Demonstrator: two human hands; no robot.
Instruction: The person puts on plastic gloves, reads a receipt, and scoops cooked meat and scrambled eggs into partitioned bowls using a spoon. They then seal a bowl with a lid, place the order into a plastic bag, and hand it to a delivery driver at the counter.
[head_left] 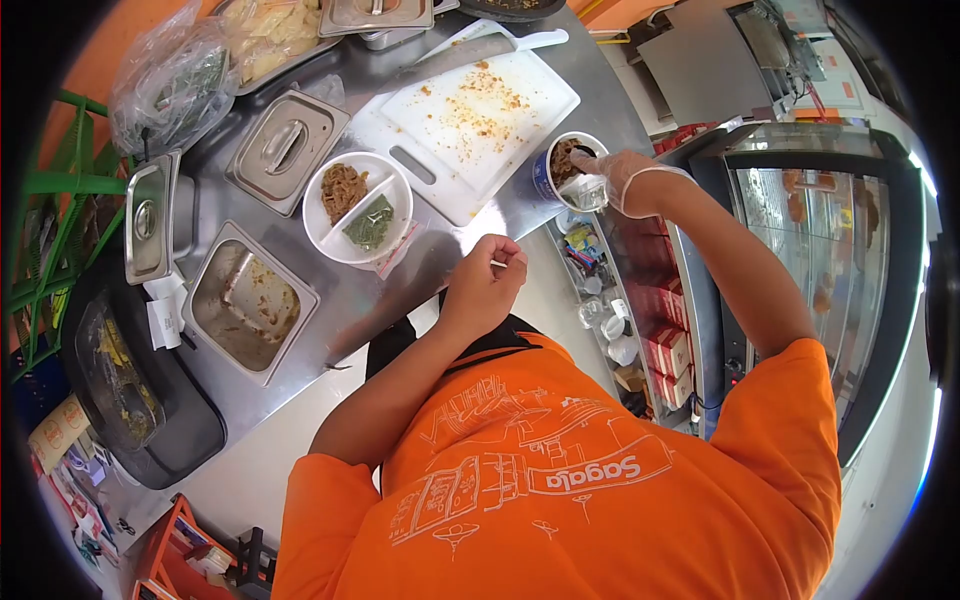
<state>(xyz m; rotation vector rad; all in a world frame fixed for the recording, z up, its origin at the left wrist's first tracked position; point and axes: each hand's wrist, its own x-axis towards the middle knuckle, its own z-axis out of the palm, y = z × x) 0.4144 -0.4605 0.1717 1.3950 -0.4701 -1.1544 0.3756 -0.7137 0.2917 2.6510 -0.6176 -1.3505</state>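
Note:
My right hand [645,186], in a clear plastic glove, has its fingers bunched over the rim of a blue-and-white paper cup [543,178]. Brown shredded food [563,160] fills part of the cup, and a small clear, shiny packet [584,192] shows at its near side beneath my fingers. Something dark shows at my fingertips; I cannot tell what it is. My bare left hand [487,282] hovers near the table's front edge, fingers loosely curled with nothing visible in them. Left of it sits a round white divided bowl [312,218] with brown shredded food and chopped greens.
A white cutting board [530,95] with orange crumbs lies behind the cup, a white-handled knife [540,39] at its far edge. Steel pans [252,305], a lidded pan [287,150] and a plastic bag [170,90] stand left. A glass display case [810,230] stands right.

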